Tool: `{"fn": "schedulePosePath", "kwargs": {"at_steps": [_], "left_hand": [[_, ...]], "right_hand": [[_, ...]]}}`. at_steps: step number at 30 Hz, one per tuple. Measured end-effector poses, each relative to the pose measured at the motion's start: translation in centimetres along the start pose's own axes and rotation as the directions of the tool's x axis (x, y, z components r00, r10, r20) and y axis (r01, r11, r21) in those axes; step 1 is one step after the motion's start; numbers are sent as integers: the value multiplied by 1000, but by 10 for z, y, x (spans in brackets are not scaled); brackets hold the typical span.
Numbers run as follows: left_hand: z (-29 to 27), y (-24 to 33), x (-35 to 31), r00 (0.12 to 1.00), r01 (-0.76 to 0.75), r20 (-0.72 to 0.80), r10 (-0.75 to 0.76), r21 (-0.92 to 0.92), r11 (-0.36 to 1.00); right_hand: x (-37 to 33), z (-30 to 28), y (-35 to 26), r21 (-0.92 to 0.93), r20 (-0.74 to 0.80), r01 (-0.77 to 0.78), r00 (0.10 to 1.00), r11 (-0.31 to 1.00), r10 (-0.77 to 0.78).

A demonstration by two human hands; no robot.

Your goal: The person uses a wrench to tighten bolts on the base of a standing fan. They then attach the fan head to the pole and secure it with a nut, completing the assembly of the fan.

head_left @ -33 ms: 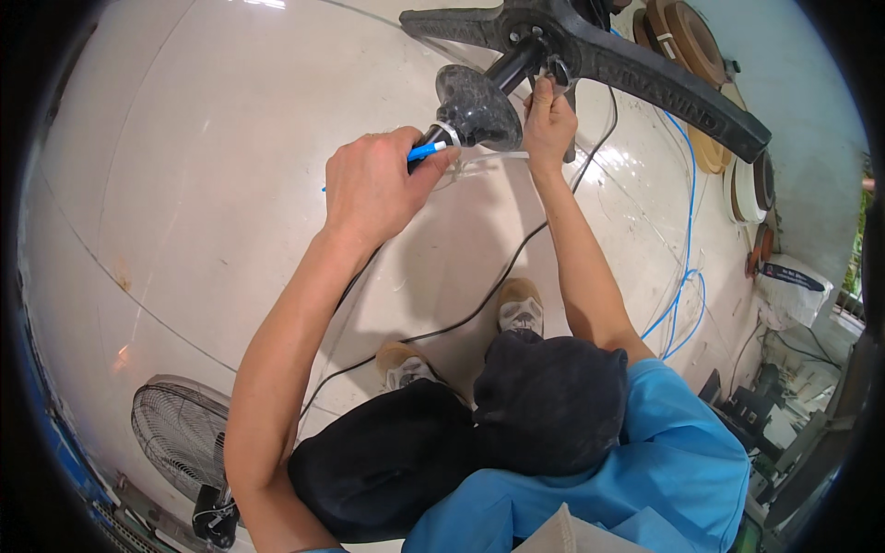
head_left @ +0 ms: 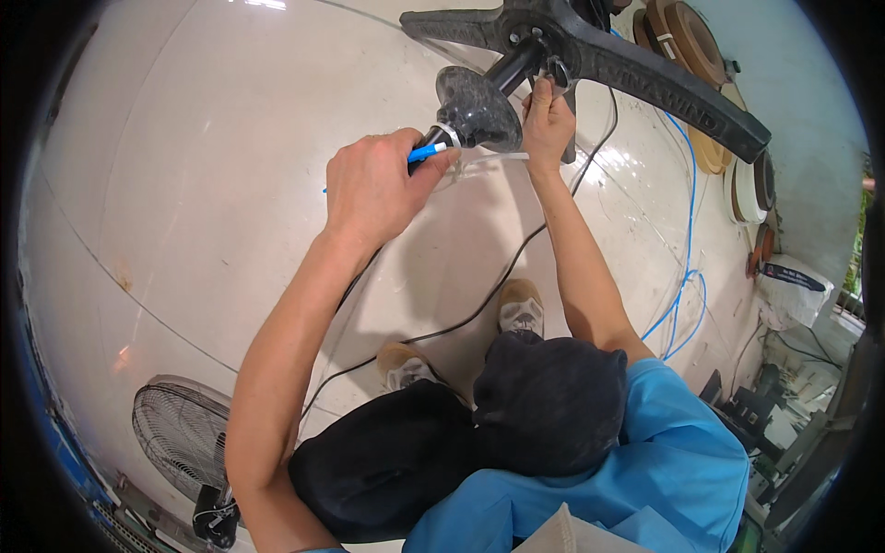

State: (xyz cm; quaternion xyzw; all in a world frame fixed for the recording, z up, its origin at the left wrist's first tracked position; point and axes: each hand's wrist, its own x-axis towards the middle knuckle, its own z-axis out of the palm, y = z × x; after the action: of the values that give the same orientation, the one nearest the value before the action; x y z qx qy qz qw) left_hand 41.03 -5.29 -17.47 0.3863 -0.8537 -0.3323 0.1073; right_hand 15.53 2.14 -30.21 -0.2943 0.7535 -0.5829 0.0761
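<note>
My left hand [head_left: 373, 184] is wrapped round a black pole [head_left: 444, 138], and a blue stick with a white tip [head_left: 426, 151] is tucked under its thumb. White wrapping [head_left: 451, 135] circles the pole beside a scuffed black bell-shaped cover [head_left: 479, 109]. Beyond the cover, the pole meets a heavy black base with spreading legs [head_left: 664, 88], tipped on its side. My right hand [head_left: 550, 124] pinches at the base's hub, by a small shiny metal piece [head_left: 559, 72]. What its fingertips hold is mostly hidden. A pale translucent strip [head_left: 498, 158] lies between the hands.
A black cable [head_left: 470, 318] crosses the floor by my shoes. A blue cord [head_left: 687, 276] lies looped to the right, near rolls of banding [head_left: 696, 41] along the wall and a white sack [head_left: 791, 286]. At lower left stands a caged fan head [head_left: 180, 429].
</note>
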Motion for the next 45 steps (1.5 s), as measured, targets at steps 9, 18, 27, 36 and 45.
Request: {"fn": "schedulePosePath", "kwargs": {"at_steps": [9, 18, 27, 36, 45], "left_hand": [[1, -1, 5, 1000, 0, -28, 0, 19, 1000], [6, -6, 6, 998, -28, -55, 29, 22, 999], [5, -7, 7, 998, -30, -55, 30, 16, 999], [4, -7, 7, 999, -31, -33, 31, 7, 999], [1, -6, 5, 999, 39, 26, -39, -9, 999]], "right_hand": [[4, -3, -14, -101, 16, 154, 988, 983, -153], [33, -72, -73, -608, 348, 248, 937, 754, -27], [44, -76, -99, -705, 449, 414, 889, 575, -90], [48, -76, -106, -688, 502, 417, 865, 594, -27], [39, -68, -110, -776, 449, 436, 889, 457, -86]]}}
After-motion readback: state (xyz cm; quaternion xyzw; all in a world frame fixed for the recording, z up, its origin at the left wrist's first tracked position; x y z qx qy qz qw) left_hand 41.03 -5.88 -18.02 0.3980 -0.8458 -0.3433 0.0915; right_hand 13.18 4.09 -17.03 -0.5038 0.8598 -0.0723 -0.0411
